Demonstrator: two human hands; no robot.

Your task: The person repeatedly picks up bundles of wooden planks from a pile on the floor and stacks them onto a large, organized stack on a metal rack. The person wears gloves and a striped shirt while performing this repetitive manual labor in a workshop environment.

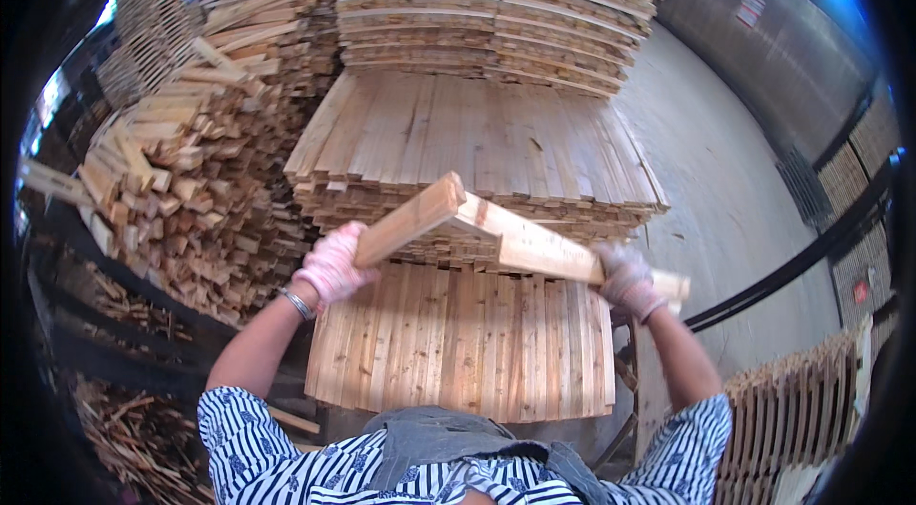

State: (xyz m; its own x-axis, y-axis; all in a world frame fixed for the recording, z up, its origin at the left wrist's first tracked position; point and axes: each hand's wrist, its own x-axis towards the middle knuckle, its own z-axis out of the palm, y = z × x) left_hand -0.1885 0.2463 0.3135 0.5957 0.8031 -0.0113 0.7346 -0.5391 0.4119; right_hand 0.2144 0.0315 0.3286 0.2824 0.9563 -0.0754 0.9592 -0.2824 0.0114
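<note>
My left hand (pixel 336 263), in a pale pink work glove, grips the lower end of a short wooden board (pixel 412 221) that slants up to the right. In my right hand (pixel 630 280), gloved too and slightly blurred, are wooden planks (pixel 544 249), at least two, lying roughly along each other. Their left ends meet or overlap the upper end of the left board; whether they touch I cannot tell. Both hands are raised over a near layer of boards (pixel 458 343) laid side by side. Beyond it lies a neat board stack (pixel 468 133) with a flat top.
A tall lumber stack (pixel 496 9) rises at the back. To the left is a big loose heap of wood offcuts (pixel 200 171). A dark rail (pixel 792 271) crosses on the right before the concrete floor (pixel 706 152). Slatted wood (pixel 792 410) stands at lower right.
</note>
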